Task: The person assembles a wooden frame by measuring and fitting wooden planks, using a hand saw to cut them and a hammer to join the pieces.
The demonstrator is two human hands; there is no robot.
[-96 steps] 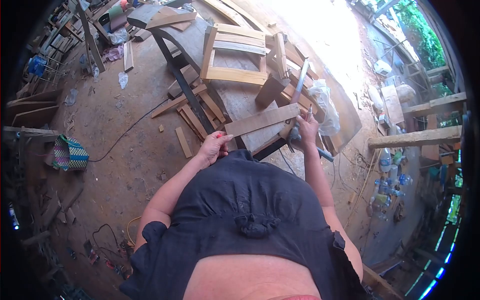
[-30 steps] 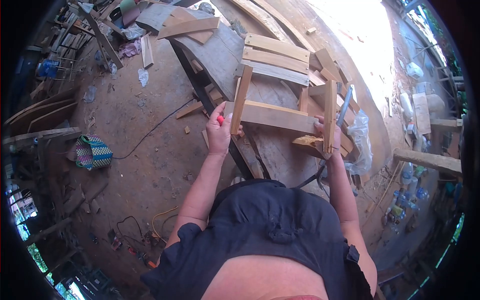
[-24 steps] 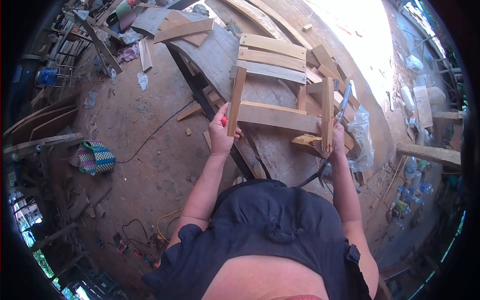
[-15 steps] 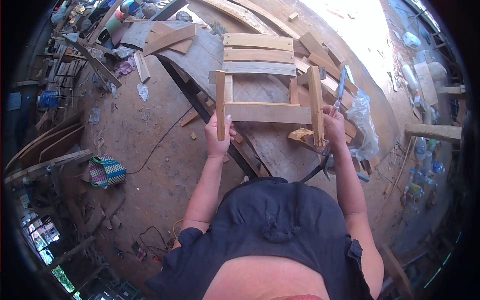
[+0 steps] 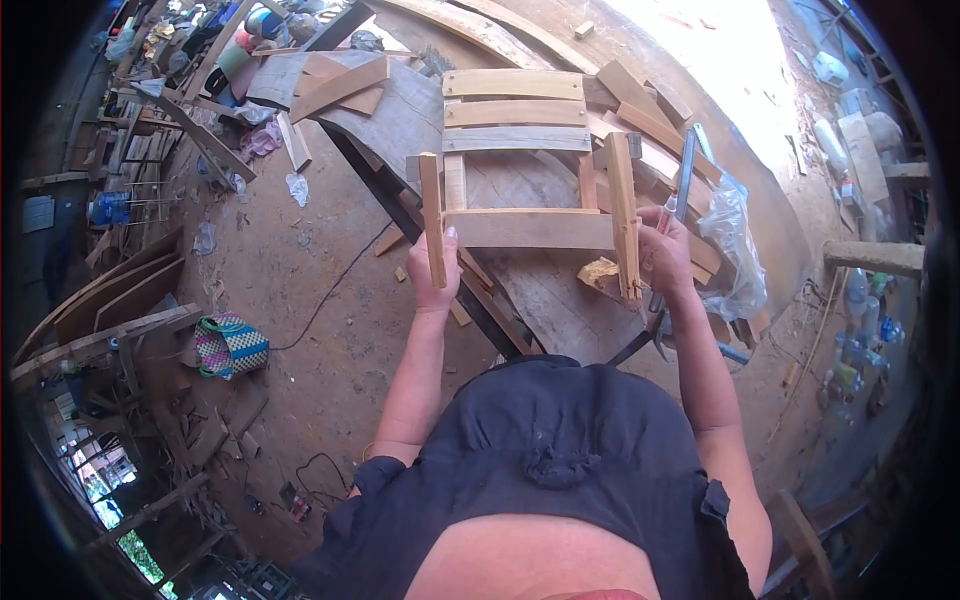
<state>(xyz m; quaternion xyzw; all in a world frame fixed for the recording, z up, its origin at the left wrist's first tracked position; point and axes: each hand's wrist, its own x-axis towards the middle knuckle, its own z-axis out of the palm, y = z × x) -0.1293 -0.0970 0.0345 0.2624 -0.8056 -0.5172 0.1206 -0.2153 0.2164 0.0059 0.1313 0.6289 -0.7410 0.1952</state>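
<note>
Wooden frame (image 5: 515, 112) sits over the bench (image 5: 415, 95) in front of you, your left hand (image 5: 438, 272) gripping its left leg (image 5: 432, 215) near the lower end, thumb by the front board (image 5: 530, 230), while your right hand (image 5: 668, 252) pinches a marker (image 5: 667, 214) beside the right leg (image 5: 622, 205); can't tell if those fingers also press the wood. Front board spans between both legs, slats (image 5: 516, 113) beyond it, a chunk of wood (image 5: 600, 275) just left of the right leg's lower end. Farther out you've got a plastic bag (image 5: 735, 240) right of your right hand, loose boards (image 5: 340, 85) at the bench's far left, and a woven basket (image 5: 232, 347) on the floor (image 5: 340, 250) to the left.
</note>
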